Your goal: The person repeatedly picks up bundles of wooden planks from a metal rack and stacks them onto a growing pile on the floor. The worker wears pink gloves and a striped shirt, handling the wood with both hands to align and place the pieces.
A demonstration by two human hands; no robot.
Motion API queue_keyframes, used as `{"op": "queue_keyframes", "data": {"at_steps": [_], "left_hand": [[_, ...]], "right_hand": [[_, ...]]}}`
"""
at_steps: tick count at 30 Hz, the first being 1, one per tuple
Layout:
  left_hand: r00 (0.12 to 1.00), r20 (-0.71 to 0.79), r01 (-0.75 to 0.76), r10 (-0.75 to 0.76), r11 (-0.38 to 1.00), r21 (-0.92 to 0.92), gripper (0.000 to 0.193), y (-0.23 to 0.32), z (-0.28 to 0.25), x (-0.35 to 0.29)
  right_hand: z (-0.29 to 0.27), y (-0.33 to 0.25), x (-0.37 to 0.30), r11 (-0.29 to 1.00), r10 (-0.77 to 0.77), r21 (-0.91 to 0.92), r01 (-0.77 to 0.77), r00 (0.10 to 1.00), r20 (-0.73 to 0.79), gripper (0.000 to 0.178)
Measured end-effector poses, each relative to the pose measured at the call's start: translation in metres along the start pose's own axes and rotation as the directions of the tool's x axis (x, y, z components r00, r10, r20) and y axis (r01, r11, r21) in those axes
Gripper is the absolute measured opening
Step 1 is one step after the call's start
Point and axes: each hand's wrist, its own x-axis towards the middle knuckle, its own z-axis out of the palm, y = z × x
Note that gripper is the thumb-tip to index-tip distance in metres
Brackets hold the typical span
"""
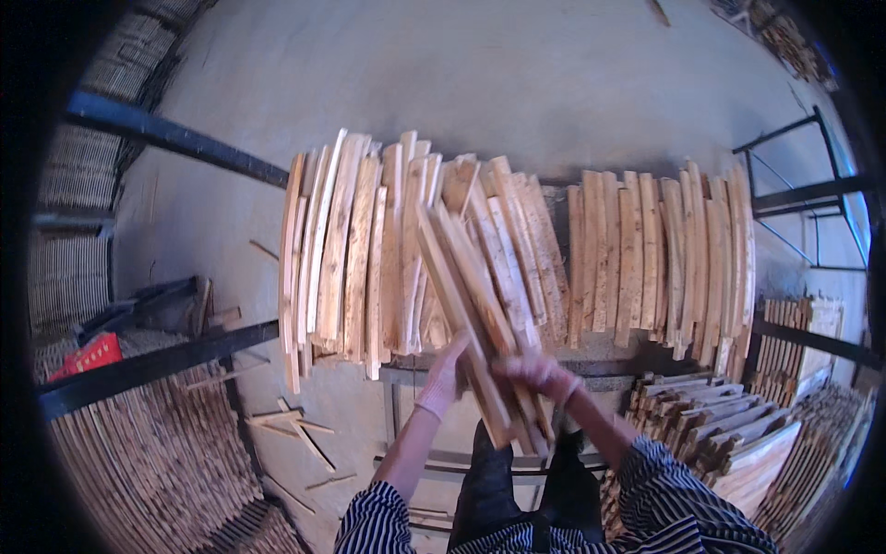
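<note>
Pale gloves cover both of my hands, held in front of my body at the near edge of a rack. My left hand [444, 377] is closed on the left side of a few long wooden slats [461, 309]. On their right side my right hand [543, 371] grips the same slats, its outline slightly blurred. The slats lean, their far ends resting over a row of similar boards [355, 249] and their near ends jutting toward my legs. How my fingers wrap underneath is hidden.
Another row of boards [664, 258] lies right of a dark gap on the rack. Dark metal bars [175, 138] extend on both sides. Stacked slats stand at lower left [157, 452] and lower right [711, 415]. Loose offcuts [297, 427] lie on the floor; a red object [88, 355] sits far left.
</note>
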Motion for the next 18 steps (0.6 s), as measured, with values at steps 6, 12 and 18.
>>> {"op": "queue_keyframes", "data": {"at_steps": [6,12,18], "left_hand": [[0.950,0.127,0.307,-0.286,0.931,-0.200,0.049,-0.067,0.054,-0.056],[0.955,0.243,-0.214,0.169,0.961,0.174,0.050,-0.114,0.148,-0.139],[0.775,0.573,-0.407,0.267,0.904,0.129,0.070,-0.076,0.332,-0.308]], "right_hand": [[0.002,0.075,-0.130,0.961,0.166,-0.172,-0.219,0.946,-0.277,0.126],[-0.038,0.085,-0.289,0.949,-0.306,-0.204,0.240,0.857,-0.414,0.106],[-0.076,0.015,-0.450,0.951,-0.292,-0.171,0.257,0.569,-0.769,0.081]]}}
